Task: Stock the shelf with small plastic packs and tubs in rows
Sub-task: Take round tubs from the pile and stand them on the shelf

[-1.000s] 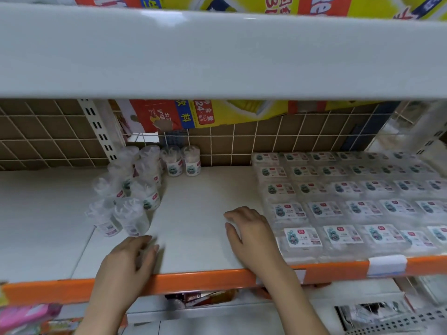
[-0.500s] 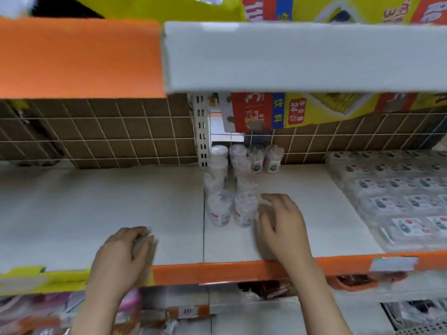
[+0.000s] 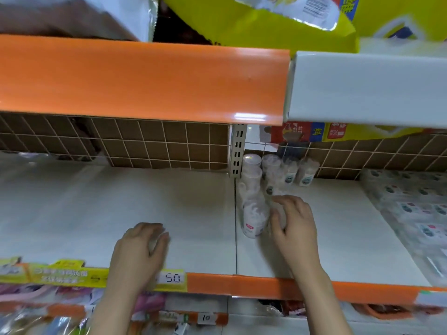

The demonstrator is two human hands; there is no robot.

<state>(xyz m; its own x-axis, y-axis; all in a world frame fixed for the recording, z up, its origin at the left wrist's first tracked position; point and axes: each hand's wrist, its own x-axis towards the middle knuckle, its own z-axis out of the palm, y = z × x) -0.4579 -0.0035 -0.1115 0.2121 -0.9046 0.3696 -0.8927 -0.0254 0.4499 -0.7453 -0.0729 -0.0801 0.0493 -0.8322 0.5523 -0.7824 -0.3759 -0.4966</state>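
Right hand (image 3: 294, 220) curls round a tub (image 3: 278, 213) beside the front tub (image 3: 255, 220) of the rows on the shelf (image 3: 121, 213) — left hand (image 3: 142, 247) grips something small, unclear what; packs (image 3: 411, 209) lie right.

We see the tubs (image 3: 271, 187) in rows on the shelf (image 3: 121, 209), running from its far wall toward the near edge, just right of the upright post (image 3: 238, 151). Flat packs (image 3: 408, 206) lie further right. A price tag (image 3: 172, 278) sits on the near edge, left of the tubs.
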